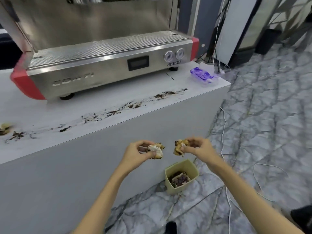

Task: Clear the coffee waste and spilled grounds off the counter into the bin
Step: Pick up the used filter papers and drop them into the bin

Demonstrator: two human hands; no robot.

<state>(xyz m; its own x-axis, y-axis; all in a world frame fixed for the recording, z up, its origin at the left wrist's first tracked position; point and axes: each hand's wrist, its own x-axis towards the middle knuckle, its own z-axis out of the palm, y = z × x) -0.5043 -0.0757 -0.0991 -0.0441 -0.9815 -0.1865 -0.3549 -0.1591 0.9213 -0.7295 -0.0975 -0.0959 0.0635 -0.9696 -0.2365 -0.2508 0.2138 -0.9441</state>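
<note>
My left hand (137, 152) grips a crumpled, coffee-stained paper wad (156, 150) in front of the counter's side. My right hand (196, 148) pinches a second stained wad (179, 147). Both are held in the air, above and slightly left of a small beige bin (194, 168) on the floor, which holds dark coffee waste. A long streak of spilled grounds (109, 114) runs across the white counter (50, 115). One more stained wad (5, 127) lies at the counter's far left edge.
A steel espresso machine with red corners (101, 65) stands at the back of the counter. A clear box with purple contents (203, 76) sits at the counter's right corner. White cables (224, 129) trail over the marble-patterned floor.
</note>
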